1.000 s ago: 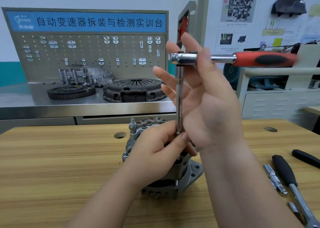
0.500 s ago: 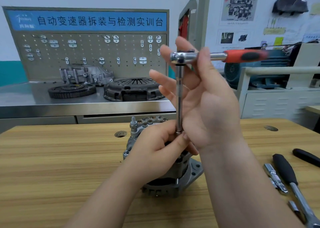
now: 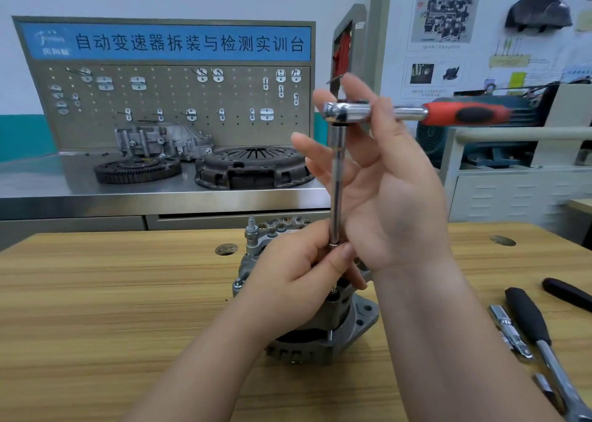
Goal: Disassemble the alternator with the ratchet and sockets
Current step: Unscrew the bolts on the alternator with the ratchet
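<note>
- The alternator (image 3: pixel 346 328) is standing mid-counter (image 3: pixel 96 309).
- The left hand (image 3: pixel 298 280) is pinching, with curled fingers, the extension bar (image 3: pixel 337 191) at its lower end atop it.
- The right hand (image 3: pixel 390 197) is clamping the ratchet (image 3: pixel 448 114) head between thumb and fingers.

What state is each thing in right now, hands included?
ratchet: mounted atop extension bar, handle level, pointing right
extension bar: upright over the alternator
alternator: standing on table, partly hidden
left hand: grips extension bar's lower end
right hand: pinches ratchet near its head
black-handled tool: lying on table, untouched
</note>
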Available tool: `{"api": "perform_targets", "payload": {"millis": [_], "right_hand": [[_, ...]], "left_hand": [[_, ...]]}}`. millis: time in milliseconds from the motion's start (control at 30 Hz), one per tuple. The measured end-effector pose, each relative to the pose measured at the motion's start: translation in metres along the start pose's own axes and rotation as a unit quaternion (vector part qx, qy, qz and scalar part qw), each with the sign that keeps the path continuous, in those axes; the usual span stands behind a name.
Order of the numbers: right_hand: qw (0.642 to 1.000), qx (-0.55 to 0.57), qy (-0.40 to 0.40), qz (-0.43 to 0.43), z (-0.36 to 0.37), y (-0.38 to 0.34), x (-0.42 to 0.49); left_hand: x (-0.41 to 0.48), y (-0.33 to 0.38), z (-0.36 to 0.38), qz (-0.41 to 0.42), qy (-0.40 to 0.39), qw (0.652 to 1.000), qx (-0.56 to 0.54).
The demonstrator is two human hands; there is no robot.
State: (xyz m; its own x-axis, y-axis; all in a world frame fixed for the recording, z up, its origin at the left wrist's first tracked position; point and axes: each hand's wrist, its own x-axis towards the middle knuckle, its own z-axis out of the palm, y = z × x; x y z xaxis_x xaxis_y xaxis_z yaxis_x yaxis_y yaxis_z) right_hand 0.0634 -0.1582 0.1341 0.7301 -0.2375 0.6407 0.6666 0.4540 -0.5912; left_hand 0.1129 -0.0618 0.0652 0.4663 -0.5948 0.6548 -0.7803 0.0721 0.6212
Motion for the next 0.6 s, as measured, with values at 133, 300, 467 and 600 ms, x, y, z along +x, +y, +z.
{"api": "perform_targets", "payload": {"millis": [133,300,467,600], "right_hand": [[0.998,-0.009,0.014,0.063,-0.004,-0.001,0.002],[0.995,-0.056,-0.014,0.084,-0.007,-0.002,0.006],[0.981,-0.176,-0.047,0.071,-0.017,-0.007,0.006],[0.931,-0.360,-0.017,0.049,-0.038,-0.007,-0.016]], "left_hand": [[0.001,0.003,-0.001,0.021,0.002,1.000,0.014],[0.001,0.002,-0.001,0.014,0.005,0.999,0.038],[0.001,0.007,0.000,0.003,0.061,0.996,-0.059],[0.002,0.010,-0.005,0.016,0.104,0.989,-0.103]]}}
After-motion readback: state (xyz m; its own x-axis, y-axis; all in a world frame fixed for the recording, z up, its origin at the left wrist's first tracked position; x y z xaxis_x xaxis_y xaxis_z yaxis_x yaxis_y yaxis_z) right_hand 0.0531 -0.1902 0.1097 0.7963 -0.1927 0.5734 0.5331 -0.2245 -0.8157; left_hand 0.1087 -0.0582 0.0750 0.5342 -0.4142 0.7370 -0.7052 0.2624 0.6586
